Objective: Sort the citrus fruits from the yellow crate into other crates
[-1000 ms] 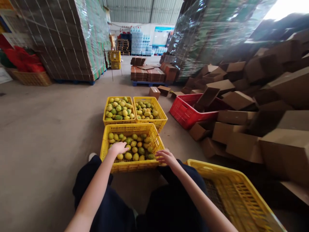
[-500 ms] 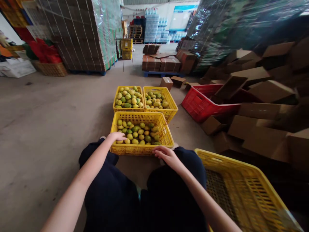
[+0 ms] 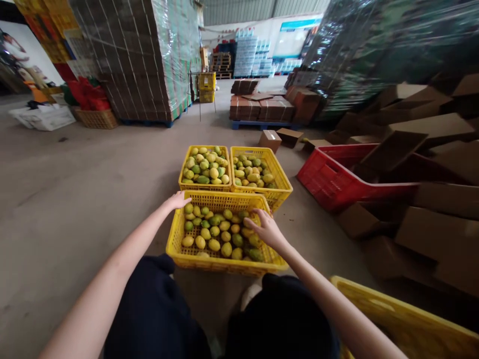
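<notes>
Left hand point(image 3: 178, 200) shifted to far-left corner of crate point(image 3: 224, 265).

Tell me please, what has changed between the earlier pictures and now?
The left hand moved from above the fruit to the far left corner of the front yellow crate; whether it grips the rim is unclear. The right hand moved forward from the near rim to above the fruit on the right. The two filled crates behind stayed.

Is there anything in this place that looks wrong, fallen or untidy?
Yes, on the right: cardboard boxes lie in a jumbled heap, not stacked, and one tilts into the red crate. Beside the small boxes farther back lies something yellow-green, too small to identify.
</notes>
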`<state>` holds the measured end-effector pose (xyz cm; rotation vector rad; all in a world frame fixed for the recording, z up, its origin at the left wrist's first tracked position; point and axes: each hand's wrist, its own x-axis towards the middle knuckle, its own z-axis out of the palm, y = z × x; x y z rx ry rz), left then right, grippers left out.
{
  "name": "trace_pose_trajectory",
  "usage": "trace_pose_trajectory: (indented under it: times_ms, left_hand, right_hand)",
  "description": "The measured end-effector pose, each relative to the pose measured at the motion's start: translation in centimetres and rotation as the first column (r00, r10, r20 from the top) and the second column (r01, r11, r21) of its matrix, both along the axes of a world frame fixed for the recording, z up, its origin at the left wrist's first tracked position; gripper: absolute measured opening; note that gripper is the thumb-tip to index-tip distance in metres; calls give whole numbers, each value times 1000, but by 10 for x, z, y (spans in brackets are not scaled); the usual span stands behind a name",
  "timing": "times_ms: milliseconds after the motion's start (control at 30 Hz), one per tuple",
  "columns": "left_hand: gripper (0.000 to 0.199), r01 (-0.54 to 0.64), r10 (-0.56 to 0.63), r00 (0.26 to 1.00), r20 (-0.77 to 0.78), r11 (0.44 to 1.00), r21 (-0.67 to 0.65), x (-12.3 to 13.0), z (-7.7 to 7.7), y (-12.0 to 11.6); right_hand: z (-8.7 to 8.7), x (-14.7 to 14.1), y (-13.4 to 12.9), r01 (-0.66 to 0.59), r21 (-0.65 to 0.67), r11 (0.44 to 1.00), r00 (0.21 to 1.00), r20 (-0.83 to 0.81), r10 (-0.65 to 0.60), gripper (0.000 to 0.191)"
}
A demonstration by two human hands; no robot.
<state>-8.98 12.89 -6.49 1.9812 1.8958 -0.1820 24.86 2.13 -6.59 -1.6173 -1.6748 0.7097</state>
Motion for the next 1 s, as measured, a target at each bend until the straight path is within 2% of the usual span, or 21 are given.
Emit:
trace_pose_trajectory:
  times_ms: [133,233,333,433,567,700,867,1000]
  left_hand:
    - [79,-150,150,989,8,986,74,-4,-33,53]
    - [78,-205,204,979,25,972,111,-1,-58,92]
    - [74,-171,165,985,50,976,137,6,-76,128]
    - [89,-98,93,995,42,985,139,13,-92,155]
    - [102,-72,72,997,7,974,214,14,-114,173]
    - [104,-47,35,998,46,956,290,7,-131,178]
    - [108,-53,43,998,41,957,285,4,-135,182]
    - [103,-67,65,998,16,954,291,8,-135,184]
  right_hand:
    - [-28,-23,94,-52,26,998,991,125,48,55]
    - [-53,-43,162,-89,37,995,981,176,81,61]
    - [-80,-60,217,-105,16,994,977,186,100,64]
    - [-107,-69,258,-110,-26,994,973,200,113,74]
    - [-138,-73,288,-108,-54,993,963,241,118,89]
    - [-160,-76,296,-105,30,994,945,314,90,101]
    - [-168,-75,299,-118,76,990,919,385,80,103]
    - [-167,-68,303,-206,111,972,887,441,137,100]
